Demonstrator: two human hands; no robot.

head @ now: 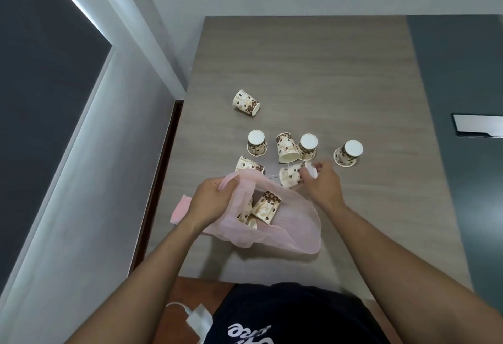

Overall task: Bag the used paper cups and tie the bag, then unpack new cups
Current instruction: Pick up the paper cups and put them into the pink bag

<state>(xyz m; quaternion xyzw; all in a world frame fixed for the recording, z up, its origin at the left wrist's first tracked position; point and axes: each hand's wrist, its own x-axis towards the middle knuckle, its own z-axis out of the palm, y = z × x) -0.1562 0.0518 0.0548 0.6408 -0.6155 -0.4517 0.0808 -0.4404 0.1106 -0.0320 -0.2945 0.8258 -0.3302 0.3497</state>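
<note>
A thin pink plastic bag (294,230) lies open on the wooden table (313,71). My left hand (211,200) grips the bag's rim and holds its mouth up. Inside the bag lie cream paper cups with brown bean print (265,206). My right hand (322,180) is closed on another such cup (290,176), blurred, just above the bag's opening. Several more cups are scattered beyond: one on its side far back (246,102), three upside down (256,143) (307,146) (349,153), one tipped (286,147), one partly behind the bag (249,165).
A folded pink bag or cloth (179,208) hangs at the table's left edge. A dark panel with a white sheet (476,125) covers the right of the table. A wall stands close on the left. A white charger cable (196,319) lies at my lap.
</note>
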